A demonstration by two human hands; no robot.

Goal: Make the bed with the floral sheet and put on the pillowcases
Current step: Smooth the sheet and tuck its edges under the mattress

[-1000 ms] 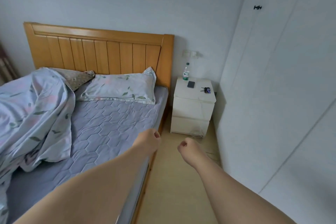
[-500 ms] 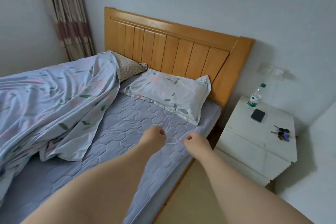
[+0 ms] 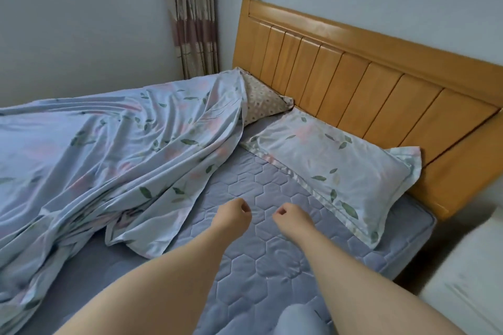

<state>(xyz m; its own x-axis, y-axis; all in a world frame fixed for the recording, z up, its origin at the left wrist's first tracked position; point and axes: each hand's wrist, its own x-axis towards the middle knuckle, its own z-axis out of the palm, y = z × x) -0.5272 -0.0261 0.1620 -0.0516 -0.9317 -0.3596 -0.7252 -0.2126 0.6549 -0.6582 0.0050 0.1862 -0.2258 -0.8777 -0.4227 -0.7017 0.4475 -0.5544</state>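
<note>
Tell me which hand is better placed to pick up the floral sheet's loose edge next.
Left, probably. The left hand is beside the floral sheet, whose loose edge lies just to its left on the mattress. The right hand sits farther over, toward the cased pillow. Both hold nothing.

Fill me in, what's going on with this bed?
A person is partway through making the bed. The left hand and right hand are held out over the bare quilted mattress, fingers curled, holding nothing. The floral sheet lies rumpled over the far half, not yet spread. A floral-cased pillow lies by the headboard. A dotted pillow, without a floral case, pokes out from under the sheet.
</note>
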